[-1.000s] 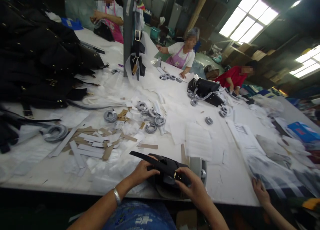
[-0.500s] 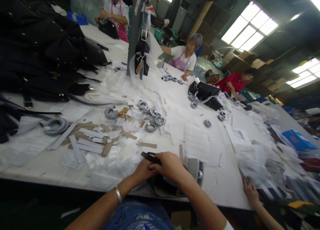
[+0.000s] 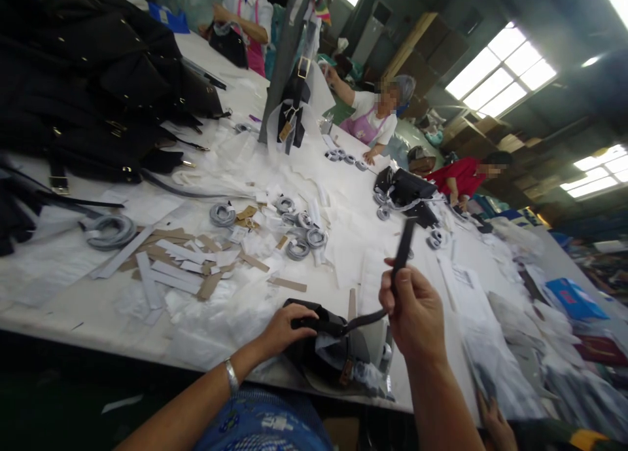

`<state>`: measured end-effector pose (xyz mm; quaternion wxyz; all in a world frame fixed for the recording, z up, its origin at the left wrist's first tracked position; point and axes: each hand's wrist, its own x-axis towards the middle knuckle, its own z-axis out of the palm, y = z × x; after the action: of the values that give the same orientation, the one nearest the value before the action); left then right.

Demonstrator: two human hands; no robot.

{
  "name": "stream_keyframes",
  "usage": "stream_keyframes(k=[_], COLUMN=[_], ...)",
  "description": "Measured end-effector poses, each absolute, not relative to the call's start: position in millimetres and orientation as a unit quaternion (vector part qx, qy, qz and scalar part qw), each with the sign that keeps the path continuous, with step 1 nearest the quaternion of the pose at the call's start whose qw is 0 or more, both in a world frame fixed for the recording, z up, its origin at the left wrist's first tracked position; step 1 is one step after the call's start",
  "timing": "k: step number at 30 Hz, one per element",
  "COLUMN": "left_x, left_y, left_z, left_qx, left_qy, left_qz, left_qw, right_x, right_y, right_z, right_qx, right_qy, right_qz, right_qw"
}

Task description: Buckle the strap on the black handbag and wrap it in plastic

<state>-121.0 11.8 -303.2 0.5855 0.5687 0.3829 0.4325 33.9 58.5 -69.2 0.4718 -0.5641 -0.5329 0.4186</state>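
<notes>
A black handbag (image 3: pixel 313 366) lies at the table's front edge, with crumpled clear wrapping and a small brown tag (image 3: pixel 346 371) by its opening. My left hand (image 3: pixel 284 326) grips the bag's upper part near the base of a black strap (image 3: pixel 366 319). Raised to the right, my right hand (image 3: pixel 415 307) is closed round that strap, whose free end points up above my fist. Between the two hands the strap sags in a shallow curve. A grey rounded piece shows beside the bag, partly hidden.
Brown and white paper strips (image 3: pixel 169 268) and coiled grey straps (image 3: pixel 297 249) lie around. Black bags (image 3: pixel 98 104) are heaped at left. A post (image 3: pixel 282 65) rises from the table. Another person's hand (image 3: pixel 493 421) is at lower right; co-workers stand across the table.
My right hand has moved away from my left, up and to the right, drawing the strap out from the bag. The bag, earlier mostly covered by my hands, now shows more.
</notes>
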Motion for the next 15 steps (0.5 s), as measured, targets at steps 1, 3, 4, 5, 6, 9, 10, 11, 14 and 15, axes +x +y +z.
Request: stream_keyframes(k=[1,3,4,5,6,9,10,11,14,15], left_x=[-122,-123,-123,-124,-124,-125,-125,-125,-124,-123], left_y=[12,11,11,11,12,13,13,14,14,14], left_z=[-304,-306,-307,-308,-309,-308,-308,-307,-305,-304], left_qx=[0.55,0.517,0.505,0.497,0.493,0.492,0.496,0.5,0.52,0.526], left_qy=[0.384,0.383,0.384,0.386,0.389,0.386,0.38,0.375,0.371,0.376], left_qz=[0.432,0.43,0.429,0.429,0.43,0.43,0.431,0.432,0.439,0.441], left_qw=[0.603,0.633,0.643,0.648,0.649,0.651,0.651,0.65,0.631,0.622], right_x=[35,38,40,42,44,51,52,52,50,48], right_y=[54,44,39,35,31,24,23,23,26,27], right_z=[-71,-84,-94,-105,-116,-137,-140,-140,-134,-132], right_qx=[-0.594,-0.636,-0.647,-0.654,-0.662,-0.682,-0.684,-0.686,-0.683,-0.68], right_qy=[-0.564,-0.624,-0.645,-0.661,-0.669,-0.678,-0.678,-0.678,-0.68,-0.683], right_qz=[0.417,0.405,0.388,0.365,0.337,0.267,0.252,0.241,0.215,0.207], right_qw=[0.394,0.205,0.122,0.057,0.013,-0.071,-0.092,-0.109,-0.155,-0.169])
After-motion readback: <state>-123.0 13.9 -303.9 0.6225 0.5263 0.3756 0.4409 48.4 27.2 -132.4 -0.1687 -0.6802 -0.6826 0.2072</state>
